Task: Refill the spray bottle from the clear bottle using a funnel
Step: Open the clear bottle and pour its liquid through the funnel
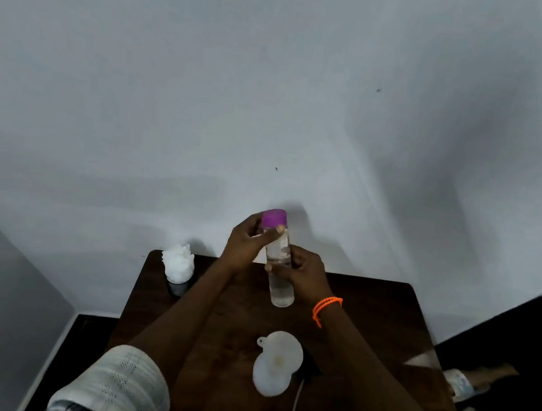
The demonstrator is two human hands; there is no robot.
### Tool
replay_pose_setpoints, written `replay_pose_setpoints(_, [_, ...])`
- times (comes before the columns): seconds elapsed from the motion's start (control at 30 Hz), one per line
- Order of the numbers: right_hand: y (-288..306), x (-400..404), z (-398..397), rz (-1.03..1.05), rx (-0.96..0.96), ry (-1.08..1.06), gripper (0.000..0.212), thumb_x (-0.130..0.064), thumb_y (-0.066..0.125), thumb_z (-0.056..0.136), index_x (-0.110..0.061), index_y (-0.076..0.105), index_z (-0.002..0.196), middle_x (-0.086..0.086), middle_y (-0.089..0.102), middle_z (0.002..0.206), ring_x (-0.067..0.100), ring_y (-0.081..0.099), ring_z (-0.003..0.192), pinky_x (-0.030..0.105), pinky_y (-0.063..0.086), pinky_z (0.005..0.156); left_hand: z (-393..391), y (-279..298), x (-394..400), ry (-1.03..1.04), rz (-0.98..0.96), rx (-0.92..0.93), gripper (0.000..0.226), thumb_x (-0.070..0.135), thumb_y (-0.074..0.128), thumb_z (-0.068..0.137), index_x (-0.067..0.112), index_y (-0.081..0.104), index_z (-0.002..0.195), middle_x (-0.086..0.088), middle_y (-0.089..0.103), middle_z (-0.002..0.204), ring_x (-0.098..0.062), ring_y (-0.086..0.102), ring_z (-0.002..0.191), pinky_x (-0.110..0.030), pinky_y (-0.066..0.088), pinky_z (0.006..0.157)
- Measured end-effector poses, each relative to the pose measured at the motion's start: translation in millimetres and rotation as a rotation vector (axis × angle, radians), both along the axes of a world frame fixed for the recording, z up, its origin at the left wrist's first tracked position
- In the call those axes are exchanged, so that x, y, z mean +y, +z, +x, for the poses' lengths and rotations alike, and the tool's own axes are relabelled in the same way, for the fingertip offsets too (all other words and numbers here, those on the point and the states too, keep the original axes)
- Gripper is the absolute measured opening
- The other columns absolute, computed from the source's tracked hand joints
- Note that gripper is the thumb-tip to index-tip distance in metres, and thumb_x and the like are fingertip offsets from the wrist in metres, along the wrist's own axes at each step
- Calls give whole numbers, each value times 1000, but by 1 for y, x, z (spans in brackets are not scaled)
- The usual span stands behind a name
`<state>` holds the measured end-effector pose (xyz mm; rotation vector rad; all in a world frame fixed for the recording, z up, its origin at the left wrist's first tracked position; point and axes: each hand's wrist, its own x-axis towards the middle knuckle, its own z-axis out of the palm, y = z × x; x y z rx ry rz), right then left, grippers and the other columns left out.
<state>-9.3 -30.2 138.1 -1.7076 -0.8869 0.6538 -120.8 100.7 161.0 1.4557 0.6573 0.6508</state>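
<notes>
Arms outstretched over table: R hand fingers clamped round clear bottle, L hand fingers pinching purple cap.

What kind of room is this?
Probably a plain room in a home: a small dark wooden table pushed against a bare white wall, and someone's sandalled feet on the dark floor.

Clear bottle with purple cap held upright above the table; white funnel sits on the spray bottle.

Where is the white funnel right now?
In the head view, the white funnel sits on the spray bottle, on the brown table, nearer the person than the clear bottle.
</notes>
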Motion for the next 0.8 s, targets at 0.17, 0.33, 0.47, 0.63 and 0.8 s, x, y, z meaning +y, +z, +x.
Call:
replay_pose_setpoints(0.17, [40, -27, -2, 36, 128, 103, 38, -9, 88, 72, -15, 77, 108, 3, 79, 101, 21, 74, 97, 36, 58, 89, -10, 43, 1, -232, -319, -268, 53, 28, 60, 93, 7, 52, 141, -10, 61, 138, -25, 56, 129, -43, 42, 111])
replay_pose_setpoints(0.33, [71, -48, -3, 34, 225, 250, 37, -5, 80, 79, -13, 74, 116, 11, 77, 107, 26, 72, 101, 35, 57, 91, -18, 62, -5, -424, -394, -336, 54, 13, 56, 97, 5, 41, 149, -21, 46, 150, -37, 42, 140, -50, 31, 119])
replay_pose_setpoints(0.47, [81, -63, -5, 5, 346, 346, 33, 0, 75, 83, -9, 73, 115, 16, 74, 106, 30, 71, 100, 34, 56, 83, -27, 76, -15, -585, -427, -375, 58, 9, 52, 98, 5, 33, 153, -26, 40, 153, -39, 38, 142, -49, 33, 117])
replay_pose_setpoints(0.63, [72, -76, -14, -17, 339, 343, 32, 3, 73, 84, -9, 73, 114, 14, 74, 103, 28, 70, 99, 43, 56, 90, -33, 82, -26, -628, -358, -320, 58, 16, 78, 84, 5, 52, 134, -27, 49, 140, -41, 45, 133, -53, 33, 114])
replay_pose_setpoints(0.8, [67, -84, -30, 3, 243, 253, 31, -3, 76, 84, -8, 73, 115, 15, 75, 105, 29, 71, 100, 38, 57, 88, -34, 77, -38, -556, -384, -345, 35, 13, 80, 79, 11, 59, 107, -20, 61, 122, -39, 56, 119, -50, 40, 109])
